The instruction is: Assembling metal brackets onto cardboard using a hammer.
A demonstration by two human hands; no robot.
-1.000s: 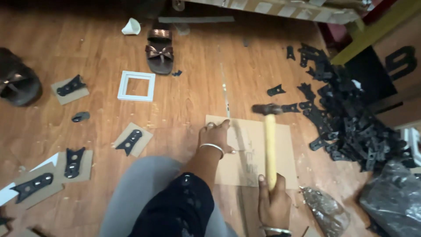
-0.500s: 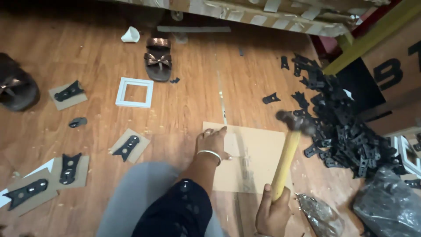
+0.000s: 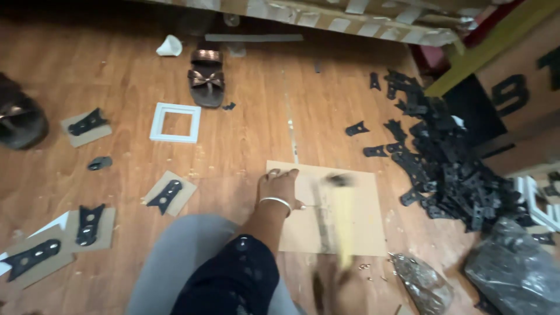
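My left hand (image 3: 281, 186), a bangle on its wrist, rests on the near-left part of a tan board (image 3: 367, 227) lying on the wooden floor. Its fingers are bent at the board's far edge, and I cannot make out anything in them. My right hand (image 3: 344, 291) is a blur at the bottom edge, gripping a yellow-handled hammer (image 3: 343, 219). The hammer is smeared by motion, with its dark head (image 3: 338, 179) low over the board just right of my left hand.
A large pile of black metal brackets (image 3: 449, 169) lies right of the board, with crumpled plastic bags (image 3: 513, 274) near it. To the left are a white square frame (image 3: 175, 122), a sandal (image 3: 206, 79), a dark shoe (image 3: 20, 119) and brackets on cardboard pieces (image 3: 166, 194).
The hammer was raised to the right half a second ago and has come down onto the board. My left hand has stayed in place.
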